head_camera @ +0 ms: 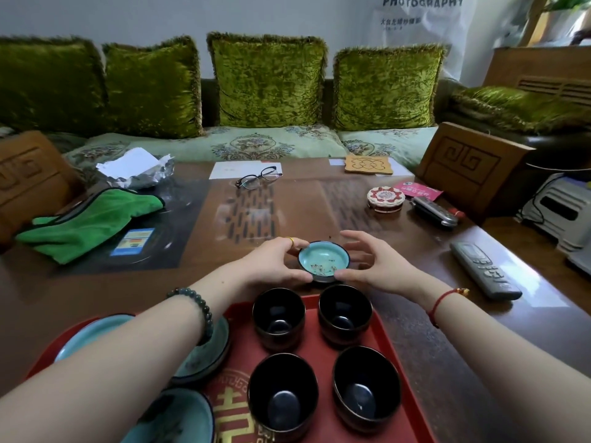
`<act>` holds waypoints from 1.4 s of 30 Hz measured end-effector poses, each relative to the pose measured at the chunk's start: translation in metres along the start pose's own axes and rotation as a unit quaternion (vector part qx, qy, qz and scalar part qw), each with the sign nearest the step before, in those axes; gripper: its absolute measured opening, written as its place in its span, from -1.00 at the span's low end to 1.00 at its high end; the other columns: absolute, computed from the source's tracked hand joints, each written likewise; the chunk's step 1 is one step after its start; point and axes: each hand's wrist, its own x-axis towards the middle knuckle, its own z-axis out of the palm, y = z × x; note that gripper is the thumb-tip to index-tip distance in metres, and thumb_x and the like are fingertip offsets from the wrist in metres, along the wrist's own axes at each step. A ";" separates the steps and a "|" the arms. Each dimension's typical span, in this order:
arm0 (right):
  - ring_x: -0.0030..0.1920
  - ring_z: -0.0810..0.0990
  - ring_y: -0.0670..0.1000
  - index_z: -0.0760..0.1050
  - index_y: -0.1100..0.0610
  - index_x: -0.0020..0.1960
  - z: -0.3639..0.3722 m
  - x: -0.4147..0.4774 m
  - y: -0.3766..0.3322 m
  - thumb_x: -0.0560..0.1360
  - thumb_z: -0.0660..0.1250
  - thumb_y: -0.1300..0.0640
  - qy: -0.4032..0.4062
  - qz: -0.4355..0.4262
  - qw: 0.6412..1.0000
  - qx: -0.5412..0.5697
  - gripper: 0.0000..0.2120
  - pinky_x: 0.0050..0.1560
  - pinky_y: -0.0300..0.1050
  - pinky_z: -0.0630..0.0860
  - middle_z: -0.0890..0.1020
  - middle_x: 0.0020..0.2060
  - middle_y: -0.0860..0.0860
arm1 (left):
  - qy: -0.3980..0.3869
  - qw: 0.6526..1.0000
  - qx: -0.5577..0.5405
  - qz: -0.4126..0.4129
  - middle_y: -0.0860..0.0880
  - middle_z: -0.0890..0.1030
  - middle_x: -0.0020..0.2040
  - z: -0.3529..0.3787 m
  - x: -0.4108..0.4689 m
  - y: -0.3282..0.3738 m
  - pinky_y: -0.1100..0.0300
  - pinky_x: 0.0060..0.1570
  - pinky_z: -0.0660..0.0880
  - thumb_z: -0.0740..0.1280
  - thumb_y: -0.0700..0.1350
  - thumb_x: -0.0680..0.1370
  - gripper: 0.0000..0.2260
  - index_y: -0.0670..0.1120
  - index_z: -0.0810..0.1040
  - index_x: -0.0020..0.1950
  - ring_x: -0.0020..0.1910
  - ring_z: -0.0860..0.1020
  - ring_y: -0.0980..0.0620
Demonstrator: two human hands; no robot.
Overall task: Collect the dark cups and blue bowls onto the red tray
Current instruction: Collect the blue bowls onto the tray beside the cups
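Blue bowl (324,261) pinched by left hand (274,263), right hand (372,263) grip half-open, thumb touching rim

Turquoise bowl (323,260) (floral motif inside), red tray (377,338), glossy black cups (279,318).

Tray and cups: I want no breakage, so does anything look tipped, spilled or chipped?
Nothing stands out. Four dark cups stand upright and empty on the red tray. The blue bowl sits level between the left hand and right hand, beyond the tray.

Beaded bracelet (200,310), red cord (439,302), ring (291,240)
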 end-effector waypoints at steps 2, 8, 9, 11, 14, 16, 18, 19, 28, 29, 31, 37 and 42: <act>0.11 0.54 -0.08 0.28 0.11 0.36 0.002 0.003 0.001 0.26 0.52 0.26 -0.013 -0.011 1.000 0.009 -0.25 0.09 -0.37 0.50 0.51 0.20 0.04 | 0.015 1.000 -0.007 0.008 -0.03 0.48 0.30 0.003 0.002 -0.003 0.21 0.32 0.30 0.48 -0.07 0.34 -0.37 -0.04 0.34 0.35 0.30 0.41 0.06; 0.18 0.53 -0.04 0.32 0.11 0.32 0.004 0.000 -0.009 0.22 0.54 0.27 0.011 -0.043 0.999 0.008 -0.27 0.23 -0.17 0.46 0.52 0.20 0.04 | 0.058 0.998 0.001 0.032 -0.01 0.48 0.32 -0.001 -0.004 -0.001 0.18 0.36 0.27 0.49 -0.04 0.30 -0.30 -0.06 0.30 0.39 0.33 0.40 0.06; 0.18 0.53 -0.03 0.33 0.10 0.31 0.003 -0.001 -0.014 0.22 0.54 0.27 0.018 -0.052 0.998 0.007 -0.28 0.23 -0.15 0.47 0.52 0.20 0.04 | 0.067 0.997 -0.001 0.038 -0.02 0.48 0.32 -0.005 -0.006 0.002 0.21 0.35 0.26 0.50 -0.05 0.30 -0.30 -0.07 0.31 0.38 0.33 0.40 0.06; 0.18 0.53 -0.02 0.34 0.08 0.30 0.000 -0.006 -0.029 0.22 0.54 0.26 0.032 -0.068 0.997 0.011 -0.29 0.24 -0.08 0.48 0.52 0.18 0.03 | 0.080 0.995 -0.002 0.052 -0.04 0.49 0.32 -0.016 -0.014 0.010 0.31 0.28 0.25 0.51 -0.07 0.31 -0.32 -0.10 0.33 0.37 0.32 0.41 0.06; 0.17 0.53 -0.01 0.34 0.06 0.31 -0.005 -0.016 -0.054 0.23 0.54 0.24 0.041 -0.088 0.995 0.010 -0.29 0.25 -0.06 0.46 0.51 0.17 0.02 | 0.100 0.992 -0.008 0.076 -0.05 0.49 0.32 -0.036 -0.031 0.022 0.48 0.09 0.22 0.50 -0.10 0.32 -0.34 -0.12 0.33 0.36 0.30 0.42 0.08; 0.17 0.52 -0.01 0.33 0.03 0.31 -0.006 -0.025 -0.071 0.23 0.54 0.22 0.044 -0.103 0.994 0.007 -0.29 0.25 -0.07 0.46 0.50 0.17 0.01 | 0.113 0.990 0.001 0.085 -0.05 0.49 0.31 -0.048 -0.046 0.030 0.46 0.09 0.24 0.50 -0.09 0.32 -0.34 -0.11 0.33 0.36 0.29 0.42 0.08; 0.18 0.52 -0.01 0.33 -0.01 0.30 -0.005 -0.037 -0.087 0.23 0.54 0.18 0.046 -0.118 0.992 0.001 -0.29 0.24 -0.05 0.47 0.49 0.19 0.00 | 0.124 0.988 0.012 0.086 -0.04 0.49 0.31 -0.059 -0.064 0.036 0.32 0.23 0.29 0.50 -0.06 0.32 -0.34 -0.08 0.33 0.36 0.30 0.42 0.08; 0.18 0.51 -0.02 0.33 -0.02 0.30 -0.004 -0.044 -0.095 0.22 0.54 0.17 0.046 -0.124 0.991 -0.003 -0.28 0.24 -0.06 0.47 0.49 0.20 0.00 | 0.129 0.988 0.018 0.084 -0.03 0.49 0.31 -0.064 -0.073 0.039 0.25 0.28 0.31 0.50 -0.05 0.31 -0.33 -0.07 0.33 0.36 0.30 0.42 0.07; 0.05 0.53 -0.11 0.29 -0.03 0.33 0.022 -0.114 -0.148 0.23 0.54 0.17 0.012 -0.175 0.984 -0.015 -0.26 0.08 -0.34 0.44 0.50 0.05 -0.05 | 0.157 0.984 0.029 0.080 0.01 0.51 0.28 -0.081 -0.179 0.050 0.26 0.25 0.32 0.50 0.03 0.30 -0.35 -0.04 0.37 0.33 0.27 0.44 0.12; 0.08 0.53 -0.09 0.29 -0.04 0.33 0.026 -0.121 -0.150 0.23 0.54 0.15 0.006 -0.179 0.983 -0.024 -0.25 0.08 -0.35 0.44 0.50 0.10 0.00 | 0.155 0.985 0.028 0.078 0.02 0.53 0.26 -0.080 -0.191 0.049 0.28 0.23 0.33 0.50 0.03 0.30 -0.36 -0.04 0.38 0.32 0.24 0.45 0.13; 0.14 0.54 -0.06 0.28 -0.07 0.32 0.037 -0.134 -0.152 0.21 0.55 0.11 -0.006 -0.187 0.982 -0.037 -0.24 0.17 -0.27 0.43 0.51 0.17 0.07 | 0.150 0.986 0.022 0.071 0.04 0.54 0.23 -0.077 -0.214 0.045 0.33 0.20 0.34 0.50 0.02 0.29 -0.37 -0.03 0.39 0.31 0.19 0.47 0.17; 0.18 0.53 -0.06 0.24 -0.04 0.35 0.077 -0.171 -0.151 0.20 0.55 0.02 -0.046 -0.200 0.975 -0.086 -0.18 0.22 -0.20 0.44 0.54 0.18 0.05 | 0.133 0.989 0.044 0.051 0.08 0.53 0.24 -0.056 -0.271 0.025 0.34 0.17 0.33 0.51 0.02 0.28 -0.39 0.00 0.42 0.28 0.20 0.44 0.21; 0.20 0.49 -0.14 0.21 -0.03 0.37 0.111 -0.197 -0.144 0.20 0.54 -0.05 -0.071 -0.206 0.966 -0.141 -0.15 0.25 -0.26 0.39 0.54 0.14 -0.05 | 0.114 0.990 0.071 0.031 0.05 0.50 0.28 -0.039 -0.303 0.008 0.28 0.24 0.29 0.52 0.02 0.27 -0.36 0.00 0.40 0.31 0.29 0.41 0.11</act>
